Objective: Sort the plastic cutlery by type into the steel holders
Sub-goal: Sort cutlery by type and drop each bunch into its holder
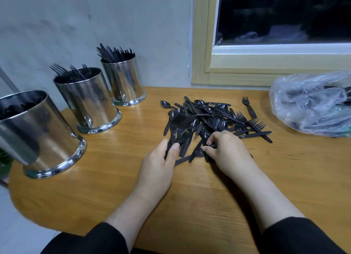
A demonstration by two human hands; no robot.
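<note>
We saw a warm brown wooden table [190,206] with a rounded left corner, set against a pale grey plastered wall [76,22]. Above its right side sat a cream-framed window [204,45] with dark glass. A sliver of green foliage [4,164] showed at the left edge.

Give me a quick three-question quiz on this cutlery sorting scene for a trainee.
1. True or false: the middle holder has forks in it.
2. How many steel holders stand on the table?
3. Which hand grips a bundle of forks: A left hand, B right hand?

Key: 1 true; 2 three; 3 A.
</note>
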